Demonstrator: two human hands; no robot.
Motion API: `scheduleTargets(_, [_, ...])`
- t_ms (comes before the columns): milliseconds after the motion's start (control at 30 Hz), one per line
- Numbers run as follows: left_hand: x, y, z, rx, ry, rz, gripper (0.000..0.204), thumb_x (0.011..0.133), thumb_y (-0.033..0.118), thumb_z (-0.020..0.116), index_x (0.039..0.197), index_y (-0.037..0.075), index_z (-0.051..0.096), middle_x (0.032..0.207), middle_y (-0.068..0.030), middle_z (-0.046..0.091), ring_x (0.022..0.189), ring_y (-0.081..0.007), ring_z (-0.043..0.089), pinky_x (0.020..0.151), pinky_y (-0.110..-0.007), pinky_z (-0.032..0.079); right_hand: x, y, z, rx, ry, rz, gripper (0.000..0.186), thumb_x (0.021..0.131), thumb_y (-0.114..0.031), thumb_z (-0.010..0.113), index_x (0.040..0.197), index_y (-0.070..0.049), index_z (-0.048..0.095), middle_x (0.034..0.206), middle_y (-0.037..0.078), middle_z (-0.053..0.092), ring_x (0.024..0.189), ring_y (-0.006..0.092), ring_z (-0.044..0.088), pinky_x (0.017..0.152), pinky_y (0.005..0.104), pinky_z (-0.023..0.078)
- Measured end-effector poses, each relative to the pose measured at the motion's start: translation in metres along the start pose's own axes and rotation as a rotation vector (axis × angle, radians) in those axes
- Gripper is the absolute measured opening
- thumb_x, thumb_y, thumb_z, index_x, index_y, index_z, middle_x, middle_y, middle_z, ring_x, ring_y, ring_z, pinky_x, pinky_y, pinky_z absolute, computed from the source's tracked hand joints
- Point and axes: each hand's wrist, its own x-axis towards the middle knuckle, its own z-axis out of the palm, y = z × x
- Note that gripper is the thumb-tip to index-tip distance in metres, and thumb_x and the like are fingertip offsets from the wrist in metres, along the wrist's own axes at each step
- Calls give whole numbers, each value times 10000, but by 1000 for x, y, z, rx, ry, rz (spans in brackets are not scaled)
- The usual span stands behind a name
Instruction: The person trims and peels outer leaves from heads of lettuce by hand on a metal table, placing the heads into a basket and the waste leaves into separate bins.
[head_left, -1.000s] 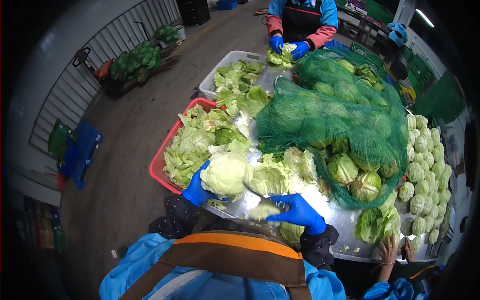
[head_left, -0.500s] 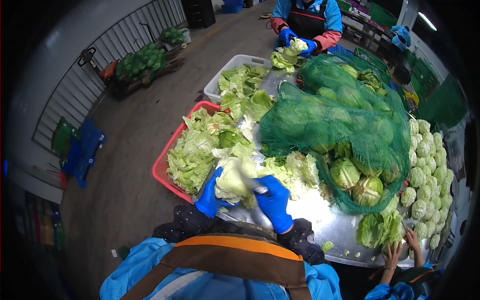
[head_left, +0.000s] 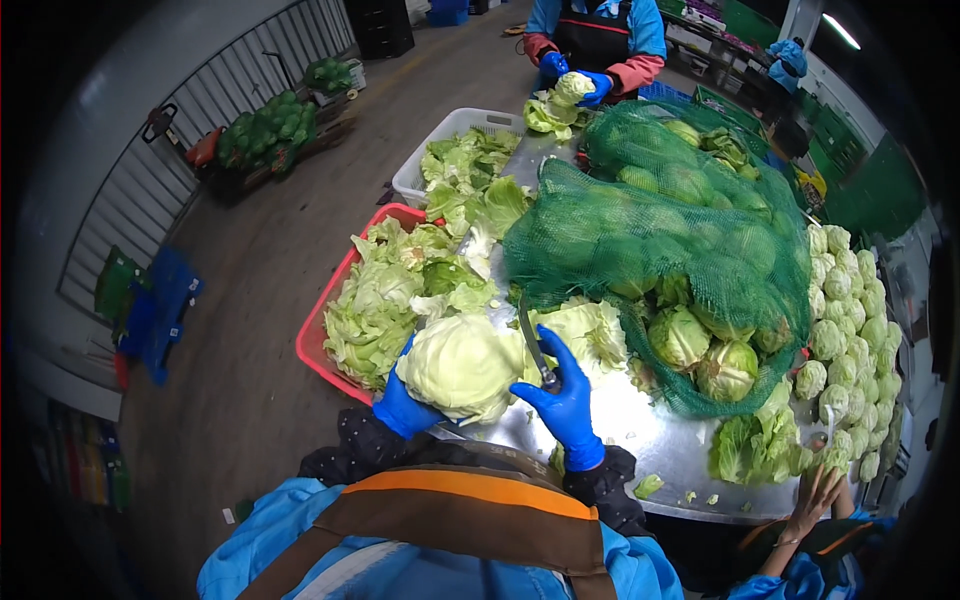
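A pale green cabbage (head_left: 462,366) with its outer leaves off sits in my left hand (head_left: 403,402), low over the near edge of the metal table. My gloved fingers cup it from the left and below. In my right hand (head_left: 566,402) is a knife (head_left: 528,330), its dark handle against the fingers and its blade pointing away from me. My right thumb reaches toward the cabbage's right side. Loose leaves (head_left: 590,335) lie just beyond the knife. Leaves also fill the red crate (head_left: 312,335) on the left.
Green mesh sacks of cabbages (head_left: 650,235) cover the table's middle. A white crate (head_left: 410,178) of leaves stands beyond the red one. Trimmed cabbages (head_left: 850,330) are stacked at right. A co-worker (head_left: 600,50) handles a cabbage opposite; another person's hands (head_left: 818,495) work at lower right.
The cabbage has turned in my left hand, showing a broad smooth side. My right hand has lifted slightly, its fingers loosened, and the knife now points away. The co-worker's cabbage has shifted.
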Motion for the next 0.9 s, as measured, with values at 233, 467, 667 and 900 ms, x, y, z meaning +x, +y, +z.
scheduleTargets(233, [-2,-11,-5,-144,-84,-1,574,790,262,738,1282,47,535,1240,-134,592,1162,-261,548,1016,-370,422,-6,50,9,286,72,448,214,836,-90,684,1032,-9,660,668,3,612,653,39,535,568,178,409])
scheduleTargets(467, [13,-3,-10,-1177,-222,-378,445,1000,259,433,1361,-1,429,1333,-122,532,1197,-226,539,1044,-358,418,-30,41,-18,676,-102,429,679,872,-257,667,1434,-22,369,1340,156,492,1095,197,569,857,316,506])
scheduleTargets(667, [35,30,35,-714,-263,-358,602,991,331,494,1462,6,309,1441,-118,417,1313,-192,400,1108,-329,298,-60,95,-34,1054,-112,728,631,918,-618,442,1242,-82,513,617,18,488,530,179,472,470,330,393])
scheduleTargets(900, [46,50,63,-731,-350,-494,520,955,224,538,1417,34,393,1391,-99,492,1212,-211,540,710,-241,531,-68,86,-63,1142,189,574,718,943,-598,361,1443,-85,318,1355,155,484,1180,299,537,885,417,519])
